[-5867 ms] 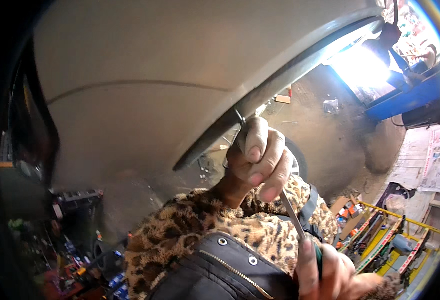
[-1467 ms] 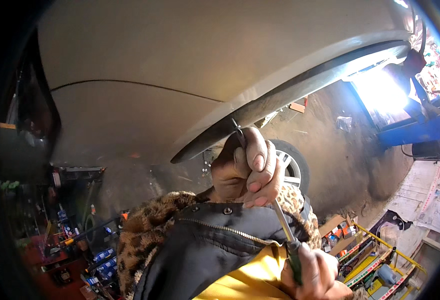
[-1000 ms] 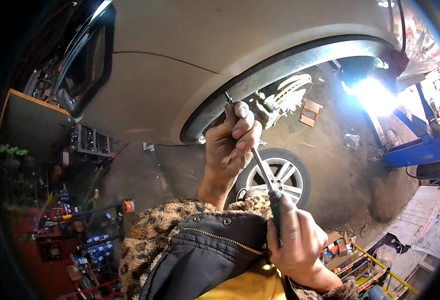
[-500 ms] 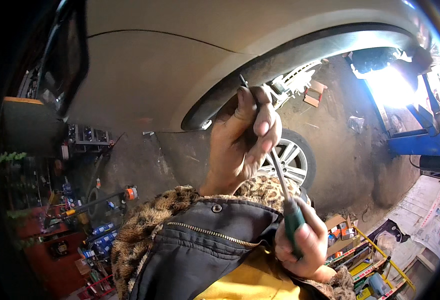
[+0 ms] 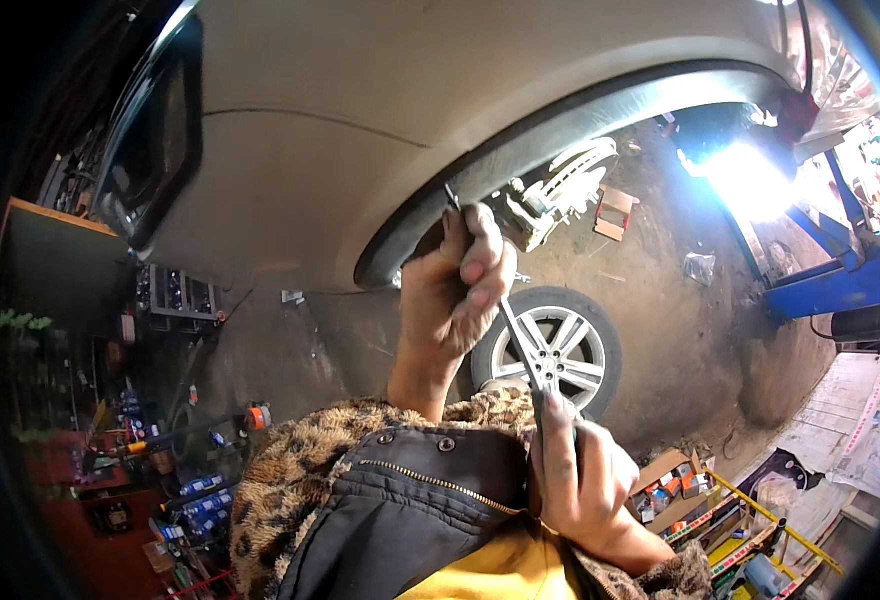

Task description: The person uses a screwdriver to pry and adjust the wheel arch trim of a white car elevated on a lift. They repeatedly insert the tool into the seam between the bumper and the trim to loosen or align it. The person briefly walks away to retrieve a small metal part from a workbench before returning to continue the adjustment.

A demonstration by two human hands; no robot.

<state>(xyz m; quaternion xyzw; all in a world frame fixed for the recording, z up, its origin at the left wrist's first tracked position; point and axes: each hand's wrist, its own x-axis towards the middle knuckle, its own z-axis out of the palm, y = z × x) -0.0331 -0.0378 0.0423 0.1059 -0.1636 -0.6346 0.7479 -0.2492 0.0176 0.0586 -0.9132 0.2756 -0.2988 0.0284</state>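
Note:
My left hand (image 5: 457, 285) is raised in front of the car's wheel arch (image 5: 430, 225). Its thumb and fingers pinch a small dark bolt-like pin (image 5: 451, 193), whose tip sticks up above them. Lower and to the right, my right hand (image 5: 590, 475) is closed round a screwdriver (image 5: 522, 340), index finger stretched along it toward the shaft. The metal shaft slants up and left to the left hand's lower fingers, where its tip is hidden. Most of the green handle is covered by my right hand.
A bare brake disc and hub (image 5: 560, 190) show under the arch. A wheel (image 5: 600, 345) lies on the floor below. Blue lift parts (image 5: 840, 285) stand at the right, a tool trolley (image 5: 760, 540) at lower right, and bottles (image 5: 205, 505) at lower left.
Both hands have shifted slightly left and down in view. My right hand's grip has turned, with the index finger now extended along the screwdriver. More of the wheel and brake disc shows.

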